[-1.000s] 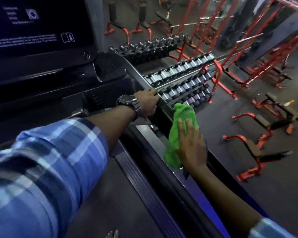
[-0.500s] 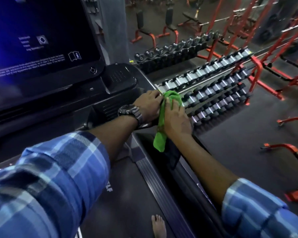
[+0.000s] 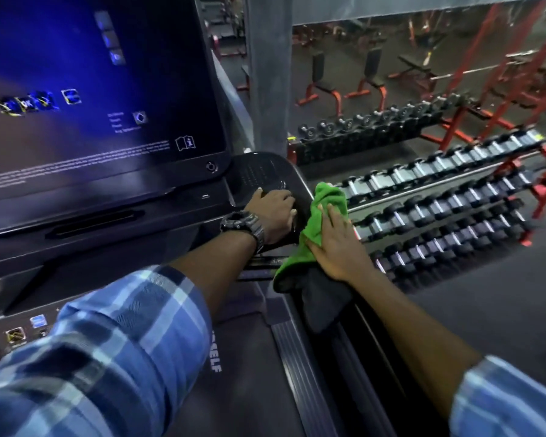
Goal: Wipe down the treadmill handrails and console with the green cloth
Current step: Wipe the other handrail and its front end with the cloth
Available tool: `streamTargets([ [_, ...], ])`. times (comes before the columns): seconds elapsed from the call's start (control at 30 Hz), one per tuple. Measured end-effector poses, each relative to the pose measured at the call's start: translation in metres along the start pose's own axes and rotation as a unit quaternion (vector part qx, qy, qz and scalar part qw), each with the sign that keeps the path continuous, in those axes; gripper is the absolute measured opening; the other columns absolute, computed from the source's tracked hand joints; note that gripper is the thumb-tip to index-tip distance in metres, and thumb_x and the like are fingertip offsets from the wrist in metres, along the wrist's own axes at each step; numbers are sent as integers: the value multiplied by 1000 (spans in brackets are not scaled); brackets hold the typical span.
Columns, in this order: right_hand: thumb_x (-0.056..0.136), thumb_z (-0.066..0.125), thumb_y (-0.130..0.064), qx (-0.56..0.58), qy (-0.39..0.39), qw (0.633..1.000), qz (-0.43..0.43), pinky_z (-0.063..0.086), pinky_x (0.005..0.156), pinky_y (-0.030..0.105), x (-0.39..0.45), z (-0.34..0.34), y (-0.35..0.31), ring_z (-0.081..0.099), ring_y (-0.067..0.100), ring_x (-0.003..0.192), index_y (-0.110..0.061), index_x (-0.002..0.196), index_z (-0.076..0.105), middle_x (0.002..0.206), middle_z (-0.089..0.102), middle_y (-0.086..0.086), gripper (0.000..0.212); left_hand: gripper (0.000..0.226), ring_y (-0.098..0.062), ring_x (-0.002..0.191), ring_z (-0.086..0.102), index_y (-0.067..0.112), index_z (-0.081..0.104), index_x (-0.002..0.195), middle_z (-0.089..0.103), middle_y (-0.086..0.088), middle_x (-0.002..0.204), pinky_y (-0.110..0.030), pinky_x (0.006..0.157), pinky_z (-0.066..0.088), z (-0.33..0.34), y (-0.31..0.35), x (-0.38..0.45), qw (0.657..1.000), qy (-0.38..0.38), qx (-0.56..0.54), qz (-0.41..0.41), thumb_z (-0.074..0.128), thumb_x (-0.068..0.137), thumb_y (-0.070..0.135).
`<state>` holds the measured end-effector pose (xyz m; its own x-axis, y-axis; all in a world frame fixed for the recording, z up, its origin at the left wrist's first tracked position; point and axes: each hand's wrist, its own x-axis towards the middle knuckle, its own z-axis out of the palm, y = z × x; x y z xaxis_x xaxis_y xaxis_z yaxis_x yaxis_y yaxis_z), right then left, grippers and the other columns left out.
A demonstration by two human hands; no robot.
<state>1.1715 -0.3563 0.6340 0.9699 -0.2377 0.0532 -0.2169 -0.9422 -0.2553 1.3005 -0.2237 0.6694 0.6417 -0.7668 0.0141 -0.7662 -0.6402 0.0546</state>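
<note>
The cloth (image 3: pixel 323 216), soft, light and limp, drapes over the right handrail (image 3: pixel 328 304) beside the console (image 3: pixel 262 178); your right hand (image 3: pixel 338 244) presses it flat-fingered. Bunch it in the palm to keep it from sliding. Your left hand (image 3: pixel 273 212) curls over the console corner.

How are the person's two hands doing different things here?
The right hand lies flat, fingers straight, pressing the green cloth against the handrail; the left hand has no cloth and curls over the console's corner. The left wrist wears a watch; the right is bare. Both arms have blue plaid sleeves.
</note>
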Motion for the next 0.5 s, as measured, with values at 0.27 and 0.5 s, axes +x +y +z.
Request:
streamTargets([
  [0.27,87,6,-64,-39,-39,996,-72,22,116,50,124,9,-26,26,41,140,-3,149,26,156,25,19,89,37,-33,119,47,6,52,123,50,-14,131,-48,101,41,-4,-44,-15,996,6,5,-91,37,99,29],
  [0.5,86,7,-75,-8,-19,995,-100,23,116,50,186,12,-43,26,36,142,-18,150,30,158,25,8,88,29,-35,100,53,4,58,105,57,-16,109,-44,88,42,-14,-47,-30,996,21,24,-87,37,100,24],
])
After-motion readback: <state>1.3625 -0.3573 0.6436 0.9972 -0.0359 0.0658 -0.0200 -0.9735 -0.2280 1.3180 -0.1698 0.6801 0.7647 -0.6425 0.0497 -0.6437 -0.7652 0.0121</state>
